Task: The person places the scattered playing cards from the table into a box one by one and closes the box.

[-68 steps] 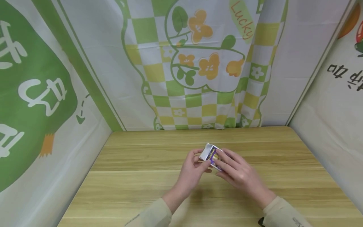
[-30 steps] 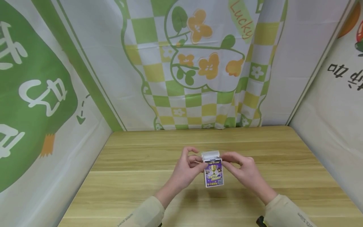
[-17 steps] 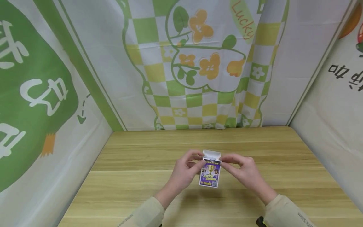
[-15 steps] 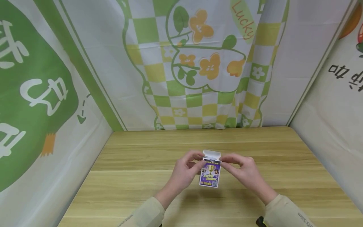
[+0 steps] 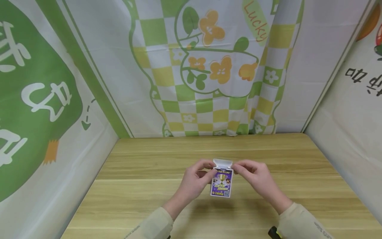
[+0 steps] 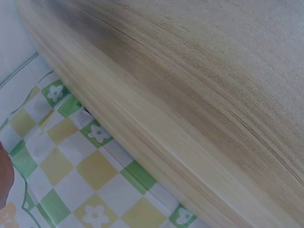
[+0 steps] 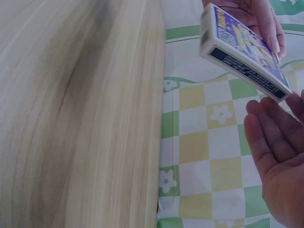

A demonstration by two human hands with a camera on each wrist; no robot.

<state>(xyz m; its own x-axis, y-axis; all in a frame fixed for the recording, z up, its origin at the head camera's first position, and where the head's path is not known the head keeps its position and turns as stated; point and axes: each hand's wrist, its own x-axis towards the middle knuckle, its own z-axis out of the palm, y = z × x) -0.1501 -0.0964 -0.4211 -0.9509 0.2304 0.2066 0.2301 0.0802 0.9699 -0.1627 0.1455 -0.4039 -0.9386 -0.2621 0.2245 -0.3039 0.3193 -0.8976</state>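
In the head view, a small purple-and-white card box [image 5: 222, 183] hangs just above the table, its printed front with a gold trophy facing me. Its white top flap [image 5: 222, 163] stands raised and open. The left hand [image 5: 194, 177] pinches the box's upper left side between thumb and fingers. At the upper right corner, beside the flap, the right hand [image 5: 256, 174] pinches with thumb and forefinger. The right wrist view shows the box's bottom and side, with the right hand [image 7: 282, 156] below it, its other fingers loosely bent. Inside the box is too small to make out.
A wooden table [image 5: 143, 196] lies under both hands. Behind it hangs a green-and-yellow checked curtain [image 5: 206, 113], with printed white panels on the left and right. A black strap [image 5: 274, 232] shows at the right sleeve.
The box has turned from slanted to upright, facing me. The right hand has moved from across its front to the upper right corner; lately its thumb slid slightly upward.
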